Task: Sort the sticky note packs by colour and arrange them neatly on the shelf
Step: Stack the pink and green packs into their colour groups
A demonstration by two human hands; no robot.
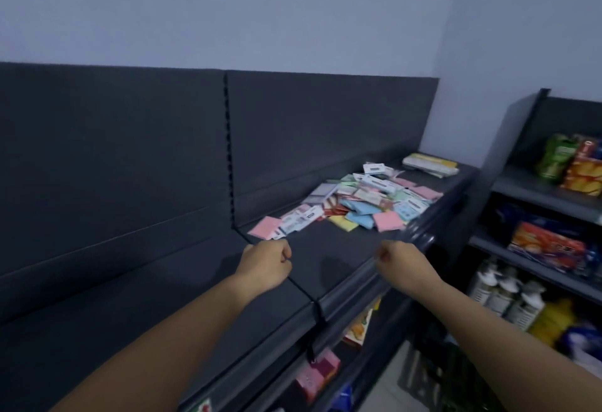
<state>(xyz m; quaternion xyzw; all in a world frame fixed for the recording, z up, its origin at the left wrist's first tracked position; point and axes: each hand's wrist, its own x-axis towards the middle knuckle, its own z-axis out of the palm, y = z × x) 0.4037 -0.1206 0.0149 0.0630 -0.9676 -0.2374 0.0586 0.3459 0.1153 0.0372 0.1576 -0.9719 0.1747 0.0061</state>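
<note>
Both forearms reach forward over the dark shelf (325,249), wrists level and knuckles up. The left hand (265,263) is curled into a loose fist with its grip closed on nothing visible — the right hand (399,260) mirrors it above the shelf's front edge, fingers tucked in, also empty. The sticky note packs (355,203) lie beyond both hands in a mixed heap of pink, blue, yellow and green, towards the shelf's right end.

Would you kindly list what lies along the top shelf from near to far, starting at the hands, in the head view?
Left hand and right hand, both closed in fists → lone pink pack → mixed heap of sticky note packs → flat stack of yellow-edged boxes at the far end.
</note>
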